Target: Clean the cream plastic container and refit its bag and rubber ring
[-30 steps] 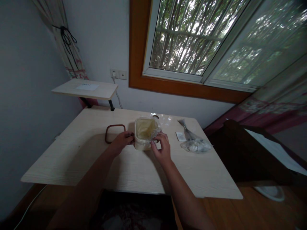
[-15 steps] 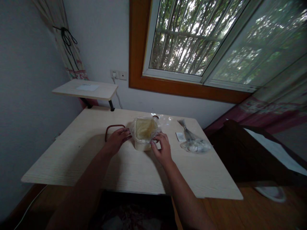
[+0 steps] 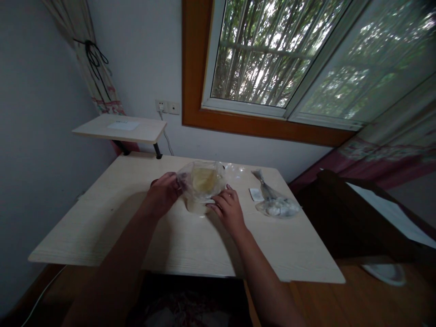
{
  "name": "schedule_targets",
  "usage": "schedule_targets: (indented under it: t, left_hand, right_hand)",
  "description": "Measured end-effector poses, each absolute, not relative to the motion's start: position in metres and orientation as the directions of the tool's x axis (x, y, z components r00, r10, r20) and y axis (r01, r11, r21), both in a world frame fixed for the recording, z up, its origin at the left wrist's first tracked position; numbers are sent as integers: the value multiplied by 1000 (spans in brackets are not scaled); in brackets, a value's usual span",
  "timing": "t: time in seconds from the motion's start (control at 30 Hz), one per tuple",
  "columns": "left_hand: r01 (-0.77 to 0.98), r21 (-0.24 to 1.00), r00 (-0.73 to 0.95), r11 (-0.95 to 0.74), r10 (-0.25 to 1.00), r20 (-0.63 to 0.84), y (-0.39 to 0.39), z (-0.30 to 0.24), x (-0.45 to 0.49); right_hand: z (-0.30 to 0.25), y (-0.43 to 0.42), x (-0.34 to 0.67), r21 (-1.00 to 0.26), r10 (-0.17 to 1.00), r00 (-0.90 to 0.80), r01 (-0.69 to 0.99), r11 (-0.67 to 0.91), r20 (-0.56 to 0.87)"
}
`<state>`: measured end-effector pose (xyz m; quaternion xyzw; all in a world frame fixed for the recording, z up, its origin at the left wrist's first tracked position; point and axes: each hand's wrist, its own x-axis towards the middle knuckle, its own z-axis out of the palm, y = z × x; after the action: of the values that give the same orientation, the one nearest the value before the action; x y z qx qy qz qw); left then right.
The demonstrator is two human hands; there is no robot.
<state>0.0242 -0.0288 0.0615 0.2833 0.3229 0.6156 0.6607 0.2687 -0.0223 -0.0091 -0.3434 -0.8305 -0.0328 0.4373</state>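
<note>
A pale, square box with rounded corners (image 3: 195,207) stands on the table in front of me. A clear plastic bag (image 3: 220,175) spreads out over its rim, and a yellowish inside (image 3: 204,180) shows through. My left hand (image 3: 165,194) grips the bag's left edge with bent fingers. At the near right side, my right hand (image 3: 227,205) pinches the bag's edge close to the rim. A bit of a reddish-brown loop (image 3: 154,182) shows behind my left hand; the rest is hidden.
On the right of the table (image 3: 272,254) lies a tied clear bag (image 3: 279,206) of white lumps beside a small white packet (image 3: 256,195). A raised shelf (image 3: 150,131) with a paper (image 3: 123,125) stands at the back left. Clear, shiny plastic (image 3: 235,169) lies behind the box.
The bag's edge has been drawn up and outward off the box's rim. My left hand has shifted left, now covering most of the brown loop; my right hand has moved slightly left.
</note>
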Motion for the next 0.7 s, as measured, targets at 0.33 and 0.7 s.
schedule_targets:
  t: [0.33,0.7]
  left_hand:
    - [-810,570,-208,-135,976,-65,-18,87,-8]
    - [-889,452,-169,-72,969,-178,-19,50,-46]
  right_hand:
    - [6,-24,286,-108,546,-457,689,716,702]
    - [3,-12,346,-68,597,-366,812,580,714]
